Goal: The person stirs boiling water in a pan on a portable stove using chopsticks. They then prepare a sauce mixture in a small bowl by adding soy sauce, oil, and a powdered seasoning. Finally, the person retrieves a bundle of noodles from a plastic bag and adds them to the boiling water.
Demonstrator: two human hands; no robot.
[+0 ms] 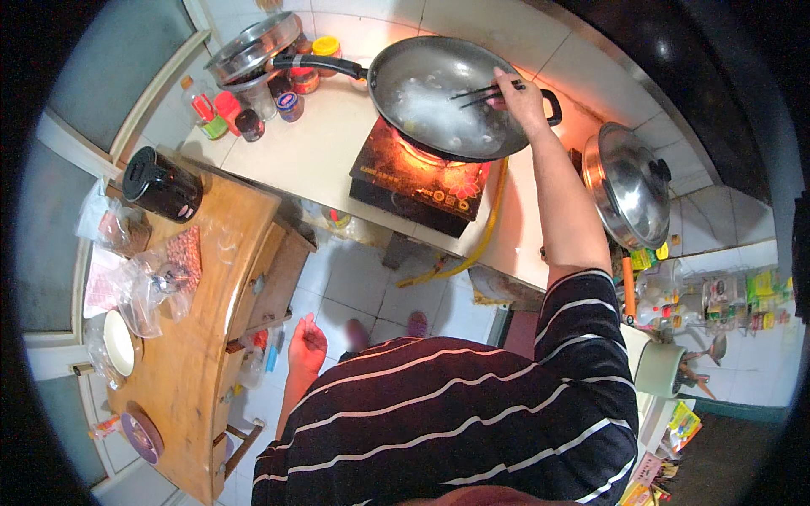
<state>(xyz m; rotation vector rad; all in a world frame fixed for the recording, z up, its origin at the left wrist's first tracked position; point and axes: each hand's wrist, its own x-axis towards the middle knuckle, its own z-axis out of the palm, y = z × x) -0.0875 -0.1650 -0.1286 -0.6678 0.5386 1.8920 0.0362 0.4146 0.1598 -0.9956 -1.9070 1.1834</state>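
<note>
My right hand [519, 98] holds dark chopsticks [474, 96] over a large wok [430, 95], their tips pointing into it. Steaming, clear-looking liquid with small bubbles or bits lies in the wok; whether the tips touch it I cannot tell. The wok rests on a gas stove [421, 177] with an orange glow beneath, its long black handle pointing left and a loop handle at the right. My left hand [308, 345] hangs low by my body, palm up with loosely curled fingers, holding nothing, between the wooden cabinet and my striped shirt.
Sauce bottles and jars [291, 106] and a metal lid [256, 47] stand left of the wok. A lidded steel pan [633, 183] is at the right. A yellow hose [487, 234] hangs over the counter's edge. The wooden cabinet [234, 253] bears a black container [164, 183], plastic bags and a white bowl [119, 343].
</note>
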